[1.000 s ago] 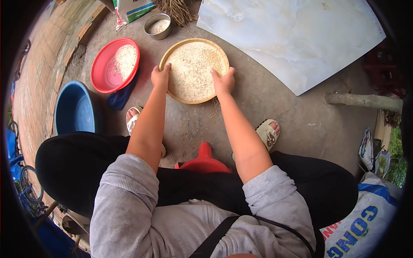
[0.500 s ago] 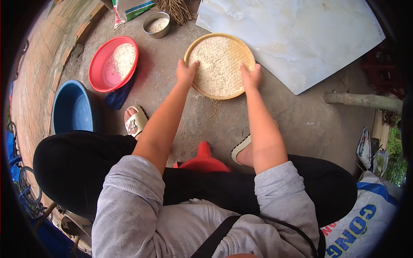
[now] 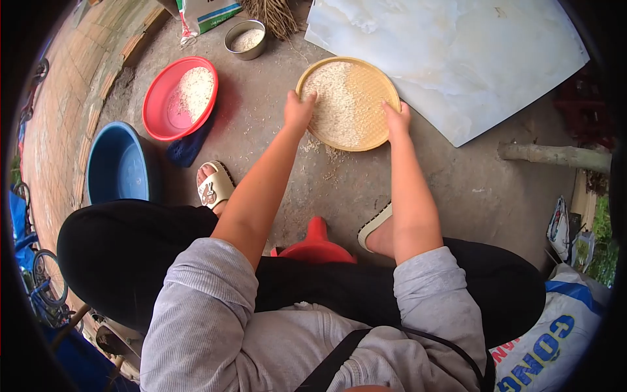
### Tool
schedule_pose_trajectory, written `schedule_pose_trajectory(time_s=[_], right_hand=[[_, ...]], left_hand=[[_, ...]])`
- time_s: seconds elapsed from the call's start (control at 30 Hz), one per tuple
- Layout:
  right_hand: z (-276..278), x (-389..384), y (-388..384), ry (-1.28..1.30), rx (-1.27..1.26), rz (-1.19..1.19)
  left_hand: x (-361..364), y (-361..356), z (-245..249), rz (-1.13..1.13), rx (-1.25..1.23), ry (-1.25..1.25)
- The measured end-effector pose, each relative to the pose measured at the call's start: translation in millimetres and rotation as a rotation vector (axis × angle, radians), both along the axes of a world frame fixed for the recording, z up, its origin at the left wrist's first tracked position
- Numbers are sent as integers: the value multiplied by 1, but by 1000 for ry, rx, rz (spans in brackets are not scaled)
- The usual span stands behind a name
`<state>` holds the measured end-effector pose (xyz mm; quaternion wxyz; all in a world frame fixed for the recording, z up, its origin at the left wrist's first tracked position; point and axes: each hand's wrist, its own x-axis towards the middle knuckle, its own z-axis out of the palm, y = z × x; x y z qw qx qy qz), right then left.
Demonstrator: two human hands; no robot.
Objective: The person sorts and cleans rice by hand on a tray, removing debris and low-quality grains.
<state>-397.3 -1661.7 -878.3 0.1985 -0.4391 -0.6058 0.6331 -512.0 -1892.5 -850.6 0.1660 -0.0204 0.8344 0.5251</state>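
A round yellow woven tray is held above the concrete floor between my two hands. Pale grains lie heaped over its left part, while woven bottom shows on the right. My left hand grips the left rim, thumb on top, its other fingers hidden beneath. On the right rim my right hand is closed in the same way. Loose grains are scattered on the floor below the tray's near edge.
Left are a red basin with pale grains and a blue tub. A metal bowl holds grains near a twig bundle. A marbled sheet lies at upper right, near a log. A red stool stands beneath me.
The grains have shifted to the tray's left side, baring its right side. Tray and hands sit slightly farther right in view, and more grains show on the floor below.
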Motion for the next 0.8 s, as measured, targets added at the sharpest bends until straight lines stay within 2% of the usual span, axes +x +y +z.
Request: schedule_pose_trajectory(time_s=[0.07,0.1,0.17,0.27,0.33,0.47,0.57,0.6,0.63,0.67,0.7,0.8], right_hand=[[15,14,22,61,-208,-14],[19,12,21,57,-204,-18],[26,-1,9,126,-90,14],[42,-33,-46,230,-131,73],[47,-51,-85,151,-76,161],[52,-60,-114,87,-81,230],[34,-49,-76,84,-269,137],[36,-40,-59,90,-300,82],[31,-31,-38,108,-332,37],[27,-21,-16,76,-314,8],[26,-10,2,86,-412,-15],[1,2,36,127,-562,78]], left_hand=[[12,18,9,28,101,-98],[11,18,7,24,104,-102],[-2,8,-1,53,270,-98],[-35,-34,4,157,456,-80],[-62,-65,2,322,525,-106],[-74,-92,14,371,534,-103],[-53,-60,8,285,510,-28],[-44,-43,-7,223,423,55],[-31,-24,-15,207,326,52],[-11,-7,-1,161,309,-4],[-1,5,-8,125,288,-2],[11,13,-2,95,292,-42]])
